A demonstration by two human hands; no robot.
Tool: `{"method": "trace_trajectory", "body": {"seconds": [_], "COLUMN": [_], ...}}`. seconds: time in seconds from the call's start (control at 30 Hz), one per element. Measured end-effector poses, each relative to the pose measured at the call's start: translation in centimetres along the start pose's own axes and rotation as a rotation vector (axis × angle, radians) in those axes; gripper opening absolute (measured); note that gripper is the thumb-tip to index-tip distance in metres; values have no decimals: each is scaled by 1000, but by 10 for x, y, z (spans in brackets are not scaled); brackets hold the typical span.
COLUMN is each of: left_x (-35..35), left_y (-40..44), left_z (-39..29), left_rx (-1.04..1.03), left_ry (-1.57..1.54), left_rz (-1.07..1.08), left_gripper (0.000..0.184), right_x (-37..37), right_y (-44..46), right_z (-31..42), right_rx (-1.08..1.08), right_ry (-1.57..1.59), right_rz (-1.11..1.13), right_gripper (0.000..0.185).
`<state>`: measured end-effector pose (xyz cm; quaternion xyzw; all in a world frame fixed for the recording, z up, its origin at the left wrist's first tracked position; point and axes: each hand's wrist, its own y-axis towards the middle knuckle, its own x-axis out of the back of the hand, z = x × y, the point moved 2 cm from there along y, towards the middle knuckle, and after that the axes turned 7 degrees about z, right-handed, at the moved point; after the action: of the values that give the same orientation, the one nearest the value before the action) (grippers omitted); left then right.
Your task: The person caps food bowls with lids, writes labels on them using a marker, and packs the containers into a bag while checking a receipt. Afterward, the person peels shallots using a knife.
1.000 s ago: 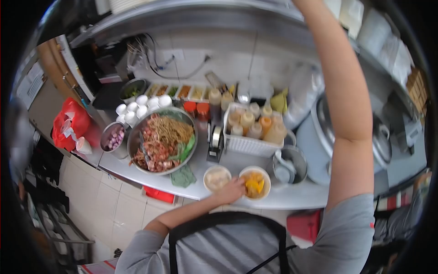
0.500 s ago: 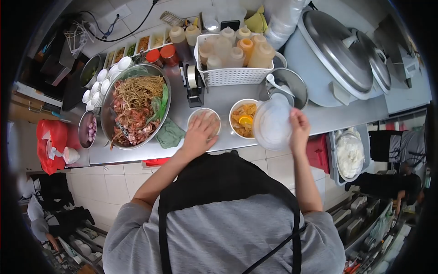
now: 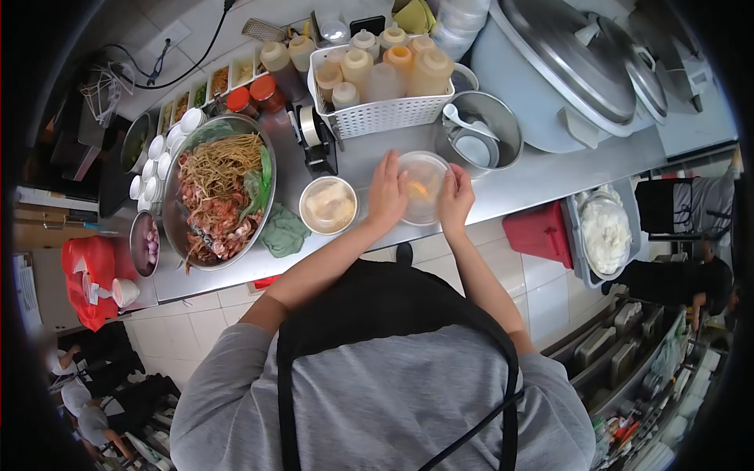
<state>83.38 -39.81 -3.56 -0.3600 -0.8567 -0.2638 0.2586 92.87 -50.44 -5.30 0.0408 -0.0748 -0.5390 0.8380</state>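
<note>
A translucent plastic lid [image 3: 425, 167] covers a round bowl, with orange food showing faintly through it. My right hand [image 3: 455, 198] grips the lid's right edge, fingers bent round the rim. Against the left side of the same lid rests my left hand [image 3: 388, 192], its fingers stretched out. To the left stands a second white bowl [image 3: 329, 206] with pale contents under a clear lid. Whether the lid on the orange food is pressed down all round, I cannot tell.
A large steel basin [image 3: 182, 243] of meat and brown strands stands left, beside a green cloth [image 3: 283, 231]. Behind are a tape dispenser [image 3: 316, 145] and a white basket [image 3: 385, 118] of squeeze bottles. A steel pot [image 3: 503, 125] with a ladle sits right.
My right hand has brought the lid left onto the bowl of orange food. My left hand has moved right, off the other lidded bowl, to this lid. The view has shifted.
</note>
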Motion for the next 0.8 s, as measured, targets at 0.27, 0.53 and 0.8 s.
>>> {"method": "trace_trajectory", "body": {"seconds": [0.27,0.53,0.8], "left_x": [2,11,7], "left_y": [1,7,14], "left_z": [15,11,13], "left_rx": [-3,2,76], "left_ry": [-153,-261,-295], "left_rz": [-160,120,203], "left_gripper": [32,25,20], "right_x": [-1,8,1], "right_y": [-1,23,34], "right_z": [12,14,3], "right_rx": [222,249,126], "right_ry": [-437,-392,-258], "right_rz": [66,506,677], "right_gripper": [21,17,18]}}
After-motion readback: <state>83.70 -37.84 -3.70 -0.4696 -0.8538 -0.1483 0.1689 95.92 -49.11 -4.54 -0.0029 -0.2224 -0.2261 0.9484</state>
